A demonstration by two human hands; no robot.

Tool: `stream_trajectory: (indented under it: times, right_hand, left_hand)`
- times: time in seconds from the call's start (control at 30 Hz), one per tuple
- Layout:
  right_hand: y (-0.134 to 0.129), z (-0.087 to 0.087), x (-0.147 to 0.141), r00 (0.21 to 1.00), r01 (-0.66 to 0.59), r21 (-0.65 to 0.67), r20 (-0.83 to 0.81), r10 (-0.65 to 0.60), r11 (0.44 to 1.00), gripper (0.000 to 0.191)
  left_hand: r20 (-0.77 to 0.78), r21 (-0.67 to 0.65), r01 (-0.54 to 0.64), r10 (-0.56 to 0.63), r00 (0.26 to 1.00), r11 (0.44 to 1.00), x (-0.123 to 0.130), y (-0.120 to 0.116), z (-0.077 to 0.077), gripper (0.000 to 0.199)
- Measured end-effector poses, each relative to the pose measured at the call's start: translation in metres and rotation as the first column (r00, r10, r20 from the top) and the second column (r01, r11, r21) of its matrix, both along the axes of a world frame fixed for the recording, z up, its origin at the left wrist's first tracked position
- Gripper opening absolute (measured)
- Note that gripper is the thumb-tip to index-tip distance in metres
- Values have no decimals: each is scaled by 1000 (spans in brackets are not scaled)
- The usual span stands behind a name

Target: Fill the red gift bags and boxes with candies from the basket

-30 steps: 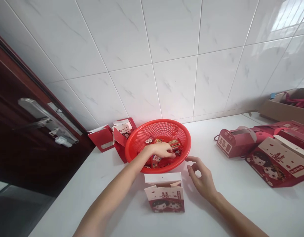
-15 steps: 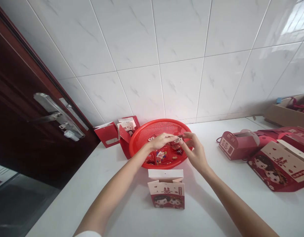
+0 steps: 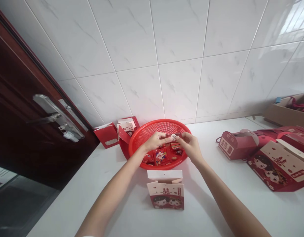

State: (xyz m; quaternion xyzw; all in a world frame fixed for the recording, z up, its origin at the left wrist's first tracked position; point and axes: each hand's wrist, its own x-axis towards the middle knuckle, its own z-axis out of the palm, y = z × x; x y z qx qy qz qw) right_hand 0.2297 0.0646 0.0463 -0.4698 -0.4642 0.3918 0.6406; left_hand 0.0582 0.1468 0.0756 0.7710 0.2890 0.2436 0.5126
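Note:
Between my two hands, above the red plastic basket (image 3: 135, 140), is a small dark-red wrapped candy (image 3: 173, 137) with a white label. My left hand (image 3: 155, 141) pinches its left end, and my right hand (image 3: 190, 144) pinches the right end. Several red wrapped packets (image 3: 160, 156) lie in the basket below, partly hidden by my hands. Just in front of the basket stands a red and cream gift box (image 3: 166, 194), its top flaps apart and two cartoon faces on its front.
Small red boxes (image 3: 106, 135) stand left of the basket by the door (image 3: 23, 98). To the right lie a red carry box (image 3: 237, 144) and a larger cartoon-printed box (image 3: 277, 168). A cardboard carton (image 3: 285, 113) sits at the far right against the tiled wall (image 3: 181, 89).
My right hand has closed on the candy's right end, where its fingers were looser before. The candy has shifted slightly left and now lies stretched level between both hands.

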Motion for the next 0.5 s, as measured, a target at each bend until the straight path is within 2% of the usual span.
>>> stream_trajectory:
  times: [0.27, 0.5]
  right_hand:
    - [-5, 11, 2, 984, -128, -37, -128, 122, 991, 50]
    - [-2, 11, 1, 949, -216, -77, -251, 190, 973, 48]
  left_hand:
    - [-6, 11, 2, -2, 1000, 1000, 0, -4, 3, 63]
    - [36, 31, -9, 8, 999, 999, 0, -4, 5, 66]
